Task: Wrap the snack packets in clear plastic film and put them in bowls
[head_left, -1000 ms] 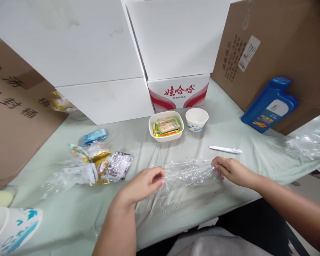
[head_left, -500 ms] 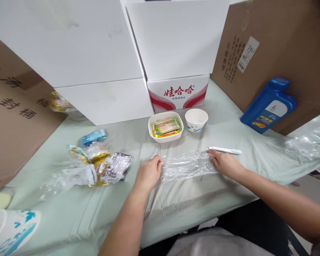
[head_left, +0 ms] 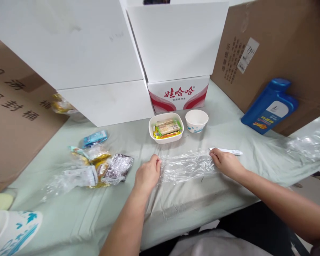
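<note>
A crumpled sheet of clear plastic film (head_left: 186,166) is stretched low over the table between my two hands. My left hand (head_left: 149,172) pinches its left edge, and my right hand (head_left: 225,163) grips the right edge. Beside the right fingers lies a white utility knife (head_left: 233,152), partly hidden behind that hand. Beyond the film stands a white oblong tub (head_left: 166,139) with several wrapped snacks (head_left: 167,128) in it. A white paper bowl (head_left: 197,121) with a blue pattern is just right of the tub.
Several packets (head_left: 101,165) lie in a pile at the left. A paper bucket (head_left: 20,231) stands at the near left corner. White boxes (head_left: 180,94) back the table; a blue bottle (head_left: 269,106) leans against a brown carton (head_left: 277,53) at the right.
The plastic film is spread slightly wider and flatter between my hands. Both hands keep their hold on its edges, with the right shifted a little to the right.
</note>
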The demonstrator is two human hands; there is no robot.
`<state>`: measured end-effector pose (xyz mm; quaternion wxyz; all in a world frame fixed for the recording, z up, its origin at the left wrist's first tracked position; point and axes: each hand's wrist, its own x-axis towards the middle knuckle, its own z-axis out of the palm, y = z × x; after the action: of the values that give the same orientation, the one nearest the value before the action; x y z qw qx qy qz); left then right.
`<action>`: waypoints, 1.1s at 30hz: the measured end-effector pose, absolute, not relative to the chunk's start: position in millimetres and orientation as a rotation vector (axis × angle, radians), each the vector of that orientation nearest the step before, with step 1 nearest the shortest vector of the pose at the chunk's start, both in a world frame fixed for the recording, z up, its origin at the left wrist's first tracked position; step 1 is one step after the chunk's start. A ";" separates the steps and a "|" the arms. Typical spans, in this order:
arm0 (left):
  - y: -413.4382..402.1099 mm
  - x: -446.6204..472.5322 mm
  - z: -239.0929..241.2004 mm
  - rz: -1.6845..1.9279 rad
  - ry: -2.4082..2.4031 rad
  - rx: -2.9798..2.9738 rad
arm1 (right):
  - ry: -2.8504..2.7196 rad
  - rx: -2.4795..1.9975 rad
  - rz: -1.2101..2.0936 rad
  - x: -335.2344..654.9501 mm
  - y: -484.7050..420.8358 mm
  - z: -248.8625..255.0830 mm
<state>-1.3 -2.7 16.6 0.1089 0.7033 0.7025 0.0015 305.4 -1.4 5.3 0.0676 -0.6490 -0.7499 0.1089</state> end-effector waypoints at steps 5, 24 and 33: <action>1.6 -1.9 11.9 -0.019 2.103 2.058 | -2.241 -2.028 0.348 299.5 4.3 6.6; 4.2 -20.0 -5.7 0.786 1.559 1.609 | -1.179 -1.395 1.055 280.7 9.6 -17.0; 5.0 -17.2 -17.3 0.736 1.613 1.673 | -1.443 -1.319 1.092 294.9 -4.6 -18.7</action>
<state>-17.2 5.0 -17.3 0.3446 0.6442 0.6213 0.2832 294.9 -4.6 -18.7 0.4356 -0.5302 -0.5800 0.4390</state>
